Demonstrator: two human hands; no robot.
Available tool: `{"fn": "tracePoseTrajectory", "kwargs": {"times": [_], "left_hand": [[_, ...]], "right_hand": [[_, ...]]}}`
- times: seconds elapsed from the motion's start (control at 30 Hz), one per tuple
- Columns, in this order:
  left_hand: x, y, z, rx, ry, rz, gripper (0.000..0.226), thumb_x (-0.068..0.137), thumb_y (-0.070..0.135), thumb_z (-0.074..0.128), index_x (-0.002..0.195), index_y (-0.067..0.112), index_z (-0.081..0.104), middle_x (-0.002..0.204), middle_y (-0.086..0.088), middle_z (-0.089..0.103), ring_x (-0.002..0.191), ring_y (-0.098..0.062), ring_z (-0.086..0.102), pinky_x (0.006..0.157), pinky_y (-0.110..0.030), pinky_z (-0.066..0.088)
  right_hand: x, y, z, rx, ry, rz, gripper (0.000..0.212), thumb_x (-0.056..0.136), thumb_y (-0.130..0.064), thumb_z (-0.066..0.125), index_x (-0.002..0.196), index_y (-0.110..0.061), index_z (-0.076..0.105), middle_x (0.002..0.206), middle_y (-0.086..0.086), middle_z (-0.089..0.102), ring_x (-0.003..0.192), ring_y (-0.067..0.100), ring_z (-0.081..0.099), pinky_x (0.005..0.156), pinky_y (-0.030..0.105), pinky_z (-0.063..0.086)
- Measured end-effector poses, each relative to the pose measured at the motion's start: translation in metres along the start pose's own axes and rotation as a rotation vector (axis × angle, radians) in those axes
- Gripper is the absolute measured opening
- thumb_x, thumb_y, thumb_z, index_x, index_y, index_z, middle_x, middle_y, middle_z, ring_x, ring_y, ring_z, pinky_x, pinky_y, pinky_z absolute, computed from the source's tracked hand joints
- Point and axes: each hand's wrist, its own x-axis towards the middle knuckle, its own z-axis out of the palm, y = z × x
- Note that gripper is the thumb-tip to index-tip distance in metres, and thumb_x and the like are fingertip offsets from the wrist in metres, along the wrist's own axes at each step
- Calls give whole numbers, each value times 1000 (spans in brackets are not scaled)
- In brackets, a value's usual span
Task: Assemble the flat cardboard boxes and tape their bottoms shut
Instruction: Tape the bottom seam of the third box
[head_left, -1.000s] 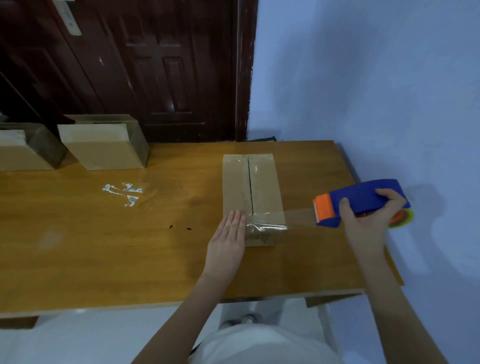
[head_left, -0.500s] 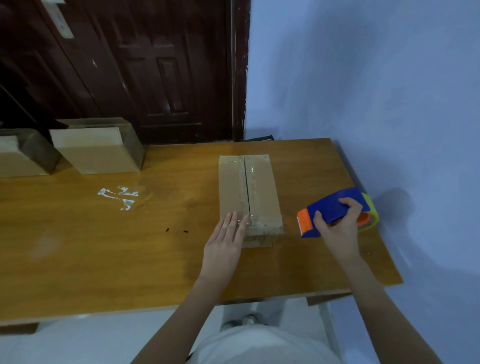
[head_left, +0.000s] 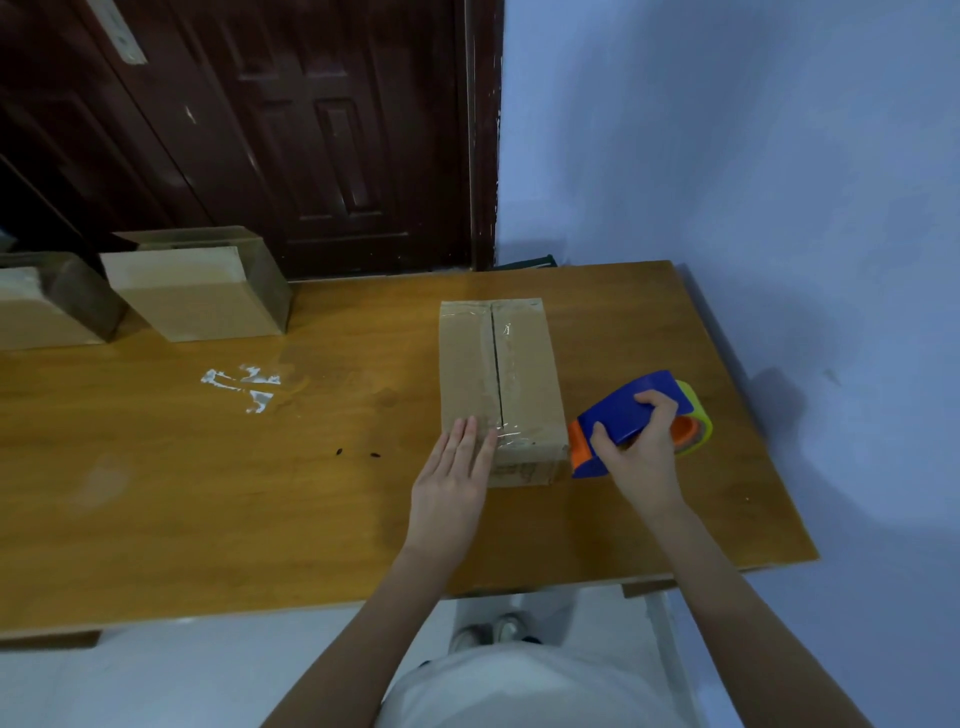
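Observation:
A cardboard box (head_left: 524, 374) lies bottom-up on the wooden table (head_left: 208, 509), its centre seam covered with clear tape along its length. A second strip of clear tape crosses the near end of the box. My left hand (head_left: 454, 478) lies flat with straight fingers, pressing the near left corner of the box. My right hand (head_left: 639, 457) grips a blue and orange tape dispenser (head_left: 631, 410) that carries a yellow-green roll. The dispenser's orange mouth touches the box's near right edge.
Two assembled cardboard boxes (head_left: 202, 291) (head_left: 47, 306) stand at the table's far left edge. A scrap of crumpled clear tape (head_left: 244, 384) lies on the tabletop left of centre. A dark wooden door (head_left: 291, 135) is behind the table, a blue wall (head_left: 779, 182) to the right.
My right hand brought the dispenser left and down from well clear of the box to its near right edge, taking up the stretched tape. My left hand stayed pressed on the box.

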Motion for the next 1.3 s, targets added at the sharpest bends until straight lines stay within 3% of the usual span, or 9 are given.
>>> {"fn": "tracePoseTrajectory", "kwargs": {"times": [0.2,0.33,0.53,0.67,0.83,0.97,1.1,1.23,1.3], "left_hand": [[1,1,4,9,39,-13,65,61,7,88,121,7,64,123,-19,62,115,-29,60,99,-38,42],[1,1,5,16,61,-15,60,62,7,87,119,6,66,122,-19,63,115,-30,60,98,-39,45],[3,5,4,17,48,-15,57,62,10,88,115,7,69,119,-18,65,112,-29,62,95,-38,47],[3,4,3,8,57,-24,53,64,9,87,113,7,69,117,-19,66,111,-29,63,94,-39,49],[5,5,1,28,50,-34,45,68,9,83,111,6,70,116,-18,66,109,-30,64,92,-39,50],[20,14,-23,24,-56,-100,38,66,20,82,99,11,65,97,-9,62,88,-26,60,73,-35,50],[35,25,-40,-10,-121,-129,50,71,44,73,106,11,57,107,-9,54,101,-27,52,83,-36,44],[47,54,-52,-300,-182,99,74,82,51,65,140,12,39,144,-6,40,134,-23,34,109,-36,29],[54,69,-57,-414,-239,160,81,81,54,65,145,16,32,148,-2,36,137,-18,30,111,-34,25]], "right_hand": [[7,-1,-9,-89,-3,-3,51,84,-4,67,121,-4,33,83,-8,48,71,7,54,61,20,44],[15,-3,-7,-166,-42,15,50,83,-7,67,117,-3,31,79,1,50,70,20,55,57,25,41],[25,-6,-7,-331,-113,-57,50,84,-11,66,118,-7,31,84,9,53,68,21,56,54,26,42],[16,5,-19,-547,-215,-42,57,82,-15,69,123,-8,29,90,15,53,69,28,58,58,36,49],[9,-1,-33,-337,-68,72,56,83,-10,69,122,-2,30,87,12,57,72,26,60,59,35,49],[19,-18,-41,-323,-40,73,60,84,-13,67,127,-2,26,82,12,55,65,26,58,49,28,40],[23,-35,-48,-328,-63,127,58,87,-16,65,128,-3,25,67,7,51,55,20,52,45,26,30],[21,-49,-52,-351,-89,185,56,88,-22,63,126,-5,26,65,6,50,54,20,51,46,28,33],[21,-56,-53,-411,-129,239,60,89,-27,61,128,-3,22,65,5,49,54,20,50,44,29,33]]}}
